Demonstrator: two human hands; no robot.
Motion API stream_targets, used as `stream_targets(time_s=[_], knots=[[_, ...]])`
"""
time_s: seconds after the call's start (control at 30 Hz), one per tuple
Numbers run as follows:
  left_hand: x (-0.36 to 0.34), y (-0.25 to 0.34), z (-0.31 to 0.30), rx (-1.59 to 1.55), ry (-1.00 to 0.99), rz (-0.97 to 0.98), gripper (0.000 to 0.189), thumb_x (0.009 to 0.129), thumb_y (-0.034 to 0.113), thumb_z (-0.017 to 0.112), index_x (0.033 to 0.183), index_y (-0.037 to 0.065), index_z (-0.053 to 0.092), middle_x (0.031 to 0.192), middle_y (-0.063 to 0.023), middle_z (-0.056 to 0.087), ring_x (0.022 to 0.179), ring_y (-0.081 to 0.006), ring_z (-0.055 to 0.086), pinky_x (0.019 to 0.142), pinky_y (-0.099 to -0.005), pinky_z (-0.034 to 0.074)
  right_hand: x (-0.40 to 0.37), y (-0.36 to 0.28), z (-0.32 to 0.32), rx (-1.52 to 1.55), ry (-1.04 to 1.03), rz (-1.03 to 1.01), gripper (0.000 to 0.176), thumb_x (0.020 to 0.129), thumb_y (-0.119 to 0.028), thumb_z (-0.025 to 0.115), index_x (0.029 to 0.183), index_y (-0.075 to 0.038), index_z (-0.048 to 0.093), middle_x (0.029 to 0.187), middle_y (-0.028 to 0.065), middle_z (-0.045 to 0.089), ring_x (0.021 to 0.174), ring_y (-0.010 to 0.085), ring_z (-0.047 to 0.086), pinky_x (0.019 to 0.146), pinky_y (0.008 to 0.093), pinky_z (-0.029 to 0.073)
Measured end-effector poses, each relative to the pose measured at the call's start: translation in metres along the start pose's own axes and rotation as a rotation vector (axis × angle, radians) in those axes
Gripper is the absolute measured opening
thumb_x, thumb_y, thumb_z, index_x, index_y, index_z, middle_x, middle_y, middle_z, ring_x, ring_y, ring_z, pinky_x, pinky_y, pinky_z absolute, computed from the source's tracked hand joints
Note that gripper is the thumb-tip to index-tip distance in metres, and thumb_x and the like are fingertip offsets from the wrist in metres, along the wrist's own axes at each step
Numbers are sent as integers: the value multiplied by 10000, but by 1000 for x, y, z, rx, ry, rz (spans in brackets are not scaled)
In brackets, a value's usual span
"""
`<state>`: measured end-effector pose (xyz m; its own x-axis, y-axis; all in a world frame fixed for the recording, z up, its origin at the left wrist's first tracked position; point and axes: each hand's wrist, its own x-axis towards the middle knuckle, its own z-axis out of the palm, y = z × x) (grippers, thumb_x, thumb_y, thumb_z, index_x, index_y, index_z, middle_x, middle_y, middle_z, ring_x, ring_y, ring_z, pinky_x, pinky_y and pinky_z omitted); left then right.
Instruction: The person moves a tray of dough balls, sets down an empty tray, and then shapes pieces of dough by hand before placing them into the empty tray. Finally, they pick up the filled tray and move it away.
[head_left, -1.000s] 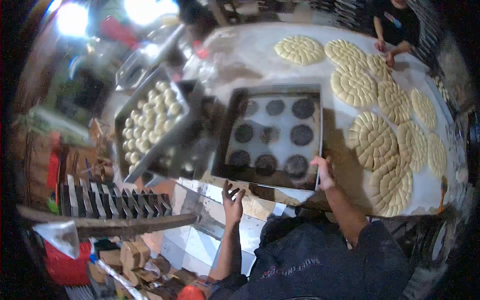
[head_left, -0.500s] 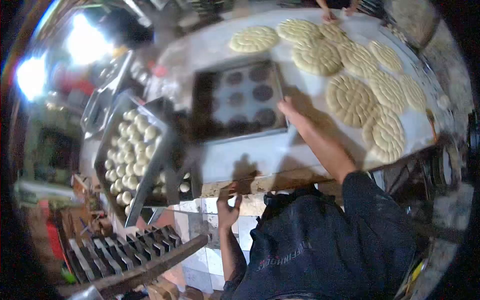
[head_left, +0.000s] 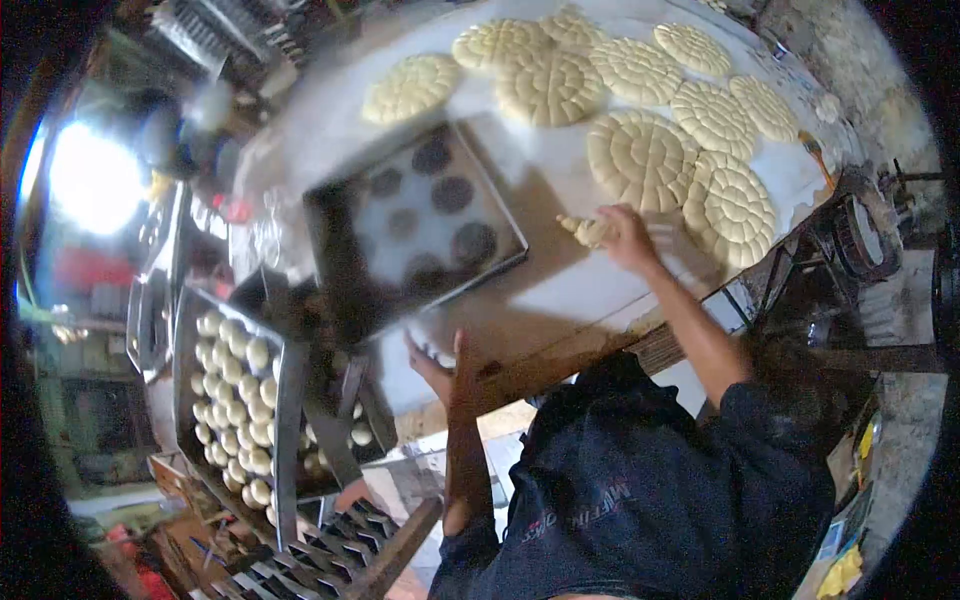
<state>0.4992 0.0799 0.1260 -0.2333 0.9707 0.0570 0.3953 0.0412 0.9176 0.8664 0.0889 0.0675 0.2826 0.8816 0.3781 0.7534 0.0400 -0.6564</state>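
Note:
A square dark baking tray [head_left: 440, 303] with dark round patches on its pale bottom lies on the floured table. Just below its near rim is my left hand [head_left: 436, 372], fingers spread and holding nothing. To the right of the tray, my right hand [head_left: 628, 240] is closed around a small clump of dough pieces [head_left: 588, 231]. Beside it sits a flat dough round [head_left: 640, 160] cut into many segments. Another scored dough round [head_left: 730, 212] lies nearer the table's right edge.
More scored dough rounds [head_left: 550, 88] cover the table's far side. A deep tray [head_left: 285, 430] full of dough balls [head_left: 235, 400] stands at the left, beside a slatted metal rack [head_left: 330, 550]. A brush [head_left: 817, 158] lies at the right table edge [head_left: 830, 195].
My right hand has left the tray's right edge and now holds dough pieces near the rounds. My left hand has risen from below the table edge towards the tray. The view has turned.

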Motion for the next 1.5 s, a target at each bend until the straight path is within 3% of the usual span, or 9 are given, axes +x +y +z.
stream_targets(time_s=[0.3,0.47,0.63,0.9,1.0,1.1,1.17,1.27,1.5], knots=[[103,-14,95,356,64,204,618,912,435,552,1359,39,395,1275,-300,442,1246,-384,391,1092,-544,-83,11,-11,-16,38,-42,-105,506,648,-93,640,1151,-98,595,1158,158,524,1098,367,477,911,527,347],[116,86,171,1267,710,171,617,846,347,673,1326,47,429,1250,-238,448,1132,-324,450,981,-438,369,23,14,-42,151,-126,-117,518,661,-103,611,1179,-85,592,1161,143,522,1147,346,468,972,517,340],[158,169,303,-11,-610,0,337,892,112,615,1191,-24,538,1083,-103,616,1014,-196,599,865,-301,475,41,26,-41,261,-180,-202,565,673,-84,606,1228,-65,507,1156,151,539,1084,358,504,951,553,360],[278,121,491,43,-199,-310,597,861,517,602,1071,-42,611,961,-129,641,793,-182,610,629,-317,523,46,36,-52,373,-131,-137,353,681,-75,631,1033,-46,623,1115,152,568,1052,353,536,913,514,417],[319,83,482,83,-218,235,715,846,627,538,1066,-49,614,920,-131,629,797,-227,614,658,-360,532,38,34,-34,354,-103,-132,355,679,-82,635,1032,-47,623,1095,148,568,1048,357,529,916,519,413],[326,98,485,69,-321,-510,666,867,588,522,1154,-10,580,1010,-125,608,866,-225,610,711,-353,537,36,33,-27,296,-116,-132,349,677,-94,641,1021,-47,619,1084,149,559,1045,362,518,922,524,407],[310,91,470,1475,-571,864,611,906,498,497,1319,51,437,1173,-103,571,962,-218,604,715,-366,553,39,27,-23,284,-105,-118,359,680,-120,647,1028,-45,605,1108,169,535,1063,372,495,931,523,393],[318,-61,482,100,-247,329,552,805,486,676,972,-27,558,909,-193,607,799,-245,605,675,-395,498,38,13,-28,217,-93,-115,381,704,-200,646,1031,-12,592,1080,235,536,1017,408,505,881,559,410],[72,86,306,157,-25,-42,334,872,255,621,1005,17,429,919,-231,606,824,-348,588,713,-437,458,-6,41,35,129,-8,-177,365,731,-103,626,1087,-68,553,980,180,570,938,379,541,850,487,413]])
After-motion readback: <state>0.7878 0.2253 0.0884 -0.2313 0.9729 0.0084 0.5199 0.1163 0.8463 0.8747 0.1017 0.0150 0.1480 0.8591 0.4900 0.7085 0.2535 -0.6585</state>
